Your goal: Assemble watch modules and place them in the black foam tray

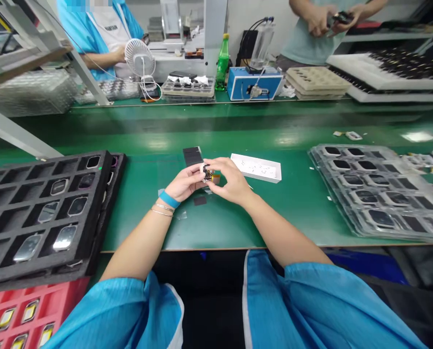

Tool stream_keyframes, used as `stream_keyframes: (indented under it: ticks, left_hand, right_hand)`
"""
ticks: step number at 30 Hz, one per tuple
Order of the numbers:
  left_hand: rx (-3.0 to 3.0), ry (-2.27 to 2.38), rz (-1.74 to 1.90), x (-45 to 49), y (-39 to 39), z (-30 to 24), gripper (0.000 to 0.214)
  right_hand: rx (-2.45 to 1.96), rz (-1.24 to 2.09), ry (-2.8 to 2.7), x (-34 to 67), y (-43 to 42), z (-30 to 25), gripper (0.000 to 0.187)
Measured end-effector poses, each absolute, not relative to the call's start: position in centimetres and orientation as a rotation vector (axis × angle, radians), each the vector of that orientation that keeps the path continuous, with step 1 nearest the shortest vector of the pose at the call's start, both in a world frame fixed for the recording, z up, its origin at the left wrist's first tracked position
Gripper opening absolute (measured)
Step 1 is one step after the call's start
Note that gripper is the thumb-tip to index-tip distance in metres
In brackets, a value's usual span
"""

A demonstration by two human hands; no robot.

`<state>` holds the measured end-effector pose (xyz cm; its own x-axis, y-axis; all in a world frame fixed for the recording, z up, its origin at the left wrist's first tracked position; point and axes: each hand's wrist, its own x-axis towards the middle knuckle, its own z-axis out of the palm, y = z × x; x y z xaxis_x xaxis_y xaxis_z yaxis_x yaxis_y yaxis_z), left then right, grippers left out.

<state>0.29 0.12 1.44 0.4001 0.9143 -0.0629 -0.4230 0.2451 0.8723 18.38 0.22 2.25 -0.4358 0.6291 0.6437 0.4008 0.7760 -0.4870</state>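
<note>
Between my two hands, above the green bench, I hold a small electronic assembly (208, 174) with a dark circuit part, a white edge and yellow-orange bits. My left hand (186, 182), with a blue band at the wrist, grips its left side between thumb and fingers. From the right, my right hand (232, 180) pinches it with thumb and forefinger. Fingers hide much of the piece. Behind the hands lies a black sheet or strip (192, 156), and a small dark square (200, 200) is below them. A white box (276, 172) holding tiny dark pieces sits just right of my right hand.
Black foam trays (109, 203) with watch-like units are stacked at left, above a red tray (67, 303) of small battery-like parts. Clear plastic trays (342, 213) of square watch units stand at right. Across the bench are a fan (140, 57), a green bottle (222, 63) and two people.
</note>
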Motion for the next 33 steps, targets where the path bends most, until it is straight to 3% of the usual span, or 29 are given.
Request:
stream_keyframes:
  ticks: [3,10,16,21,28,33]
  left_hand:
    - [0.919,0.716,1.037,0.3,0.3,1.1,0.047]
    - [1.008,0.942,1.065,0.7,0.4,1.3,0.048]
    - [0.980,0.977,1.016,0.8,0.3,1.7,0.054]
    - [0.927,0.991,0.986,0.7,0.5,1.4,0.051]
    - [0.859,0.938,1.059,0.7,0.5,1.4,0.054]
    - [0.993,0.830,1.112,1.0,0.2,1.2,0.055]
  right_hand:
    - [-0.821,0.467,-2.015,18.4,0.3,1.7,0.038]
    - [-0.964,1.163,-1.714,17.7,1.4,-0.3,0.050]
    - [-0.875,1.662,-1.436,17.3,1.0,0.2,0.041]
    - [-0.913,1.503,-1.575,17.1,0.6,0.4,0.057]
    - [-1.059,1.228,-1.647,17.3,0.9,-0.2,0.042]
    - [-1.040,1.260,-1.520,16.9,0.8,-0.2,0.045]
